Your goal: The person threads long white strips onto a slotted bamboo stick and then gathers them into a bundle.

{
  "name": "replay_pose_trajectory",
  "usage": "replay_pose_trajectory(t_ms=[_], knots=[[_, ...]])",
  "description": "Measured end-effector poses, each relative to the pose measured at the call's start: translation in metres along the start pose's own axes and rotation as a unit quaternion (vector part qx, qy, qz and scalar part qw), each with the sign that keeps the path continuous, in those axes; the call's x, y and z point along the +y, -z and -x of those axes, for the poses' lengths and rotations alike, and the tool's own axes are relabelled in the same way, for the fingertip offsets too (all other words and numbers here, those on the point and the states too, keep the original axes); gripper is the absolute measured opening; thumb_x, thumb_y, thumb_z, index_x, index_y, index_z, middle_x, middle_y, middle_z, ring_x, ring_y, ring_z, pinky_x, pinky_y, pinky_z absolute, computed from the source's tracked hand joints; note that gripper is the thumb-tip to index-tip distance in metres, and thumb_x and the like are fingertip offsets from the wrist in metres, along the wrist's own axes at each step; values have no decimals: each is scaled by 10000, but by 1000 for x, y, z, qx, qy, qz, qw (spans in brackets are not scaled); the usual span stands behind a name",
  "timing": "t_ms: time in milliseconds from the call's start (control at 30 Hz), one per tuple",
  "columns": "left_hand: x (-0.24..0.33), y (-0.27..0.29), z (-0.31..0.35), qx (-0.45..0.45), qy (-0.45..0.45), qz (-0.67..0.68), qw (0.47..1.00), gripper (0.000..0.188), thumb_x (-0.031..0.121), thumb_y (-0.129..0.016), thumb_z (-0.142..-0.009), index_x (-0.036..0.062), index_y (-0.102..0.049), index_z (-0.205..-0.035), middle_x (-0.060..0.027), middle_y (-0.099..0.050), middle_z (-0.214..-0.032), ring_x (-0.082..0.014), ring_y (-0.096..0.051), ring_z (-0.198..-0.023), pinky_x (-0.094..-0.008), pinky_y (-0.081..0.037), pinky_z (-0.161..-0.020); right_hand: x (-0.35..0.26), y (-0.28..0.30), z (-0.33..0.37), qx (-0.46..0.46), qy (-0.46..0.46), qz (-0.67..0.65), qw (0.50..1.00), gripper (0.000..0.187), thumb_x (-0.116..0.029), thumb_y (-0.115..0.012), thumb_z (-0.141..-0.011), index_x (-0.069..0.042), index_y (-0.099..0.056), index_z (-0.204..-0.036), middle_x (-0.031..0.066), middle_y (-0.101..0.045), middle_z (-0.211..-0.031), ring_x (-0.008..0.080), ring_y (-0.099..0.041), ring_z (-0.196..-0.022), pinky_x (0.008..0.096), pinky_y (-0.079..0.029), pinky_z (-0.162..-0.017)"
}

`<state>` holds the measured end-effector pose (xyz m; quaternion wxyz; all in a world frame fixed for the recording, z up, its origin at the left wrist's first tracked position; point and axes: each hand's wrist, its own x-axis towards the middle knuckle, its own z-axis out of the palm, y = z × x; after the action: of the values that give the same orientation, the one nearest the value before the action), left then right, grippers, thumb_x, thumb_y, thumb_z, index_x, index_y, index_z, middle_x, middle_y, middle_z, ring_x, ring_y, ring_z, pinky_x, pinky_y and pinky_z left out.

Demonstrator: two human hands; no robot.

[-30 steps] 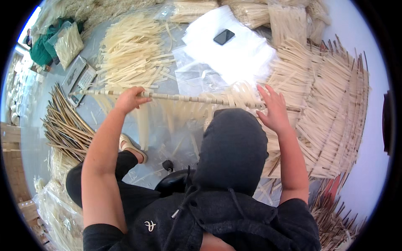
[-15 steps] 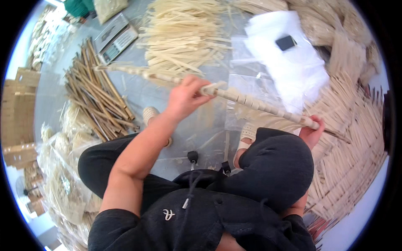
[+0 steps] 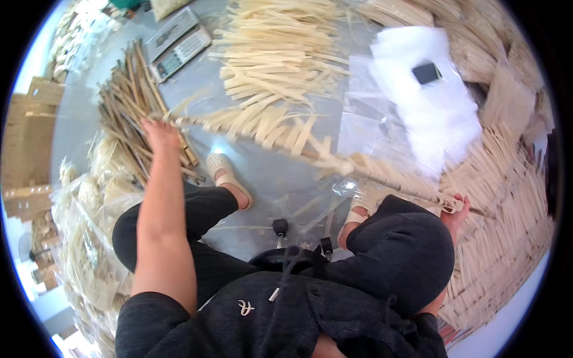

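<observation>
A long thin stick (image 3: 418, 190) runs across in front of me, its left end higher in the picture than its right. Pale flat strips (image 3: 286, 136) stand off it in loose curls along the left and middle, blurred in places; toward the right, strips lie wound close round it. My left hand (image 3: 160, 132) is closed at the stick's left end, over a pile of brown sticks (image 3: 128, 98). Near the other end, my right hand (image 3: 456, 216) grips the stick with pale strip loops at its fingers; my knee partly hides that arm.
A heap of pale strips (image 3: 277, 45) lies ahead on the grey floor, with a scale (image 3: 179, 52) to its left. White sheeting (image 3: 412, 101) bears a dark flat object (image 3: 427, 73). Strip bundles (image 3: 483, 238) fill the right; clear plastic bags (image 3: 89, 238) stand left.
My left hand has moved from the stick's middle out to its left end. Strips that were wound in rings there now spread loose. My right hand still holds the right end, slightly lower.
</observation>
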<state>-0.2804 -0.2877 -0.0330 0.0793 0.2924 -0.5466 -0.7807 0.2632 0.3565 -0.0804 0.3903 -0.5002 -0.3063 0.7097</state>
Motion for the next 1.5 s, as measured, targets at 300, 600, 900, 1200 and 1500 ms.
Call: replay_pose_trajectory(t_ms=[300,600,900,1200,1500], knots=[[-32,-90,124,-209,33,79,974,351,316,-401,-964,23,-560,-1073,-88,-600,-853,-235,-568,-897,-378,-458,-845,-32,-99,117,-116,13,42,992,500,-397,-390,-907,1,-558,-1157,130,-636,-973,228,-597,-850,367,-464,-814],[-77,-65,165,-307,86,36,947,541,445,-315,-962,-6,-577,-1107,-131,-594,-1130,-235,-530,-1079,-371,-391,-961,21,-51,77,-278,16,70,958,644,-469,-292,-939,69,-484,-1236,199,-561,-1193,259,-531,-1078,389,-404,-937],[-99,-84,198,-386,51,-74,918,752,606,-209,-930,-35,-572,-1080,-135,-621,-1077,-233,-544,-1067,-353,-373,-977,26,-191,84,-401,-9,151,904,756,-564,-199,-941,46,-307,-1373,213,-447,-1339,276,-429,-1242,374,-306,-1056],[24,-110,135,-178,44,-266,946,761,673,-298,-885,30,-540,-1211,-127,-609,-1122,-215,-588,-1020,-328,-452,-892,45,-233,129,-483,-425,51,764,705,-606,-286,-911,-114,-292,-1415,101,-364,-1423,250,-405,-1261,442,-348,-1017],[-152,-36,5,-170,-63,-556,811,620,556,-471,-875,52,-552,-1227,-161,-588,-1174,-274,-553,-1057,-372,-391,-937,148,-184,26,-172,-245,11,954,335,-278,-569,-905,-51,-485,-1137,150,-567,-1095,256,-568,-1027,390,-458,-931]])
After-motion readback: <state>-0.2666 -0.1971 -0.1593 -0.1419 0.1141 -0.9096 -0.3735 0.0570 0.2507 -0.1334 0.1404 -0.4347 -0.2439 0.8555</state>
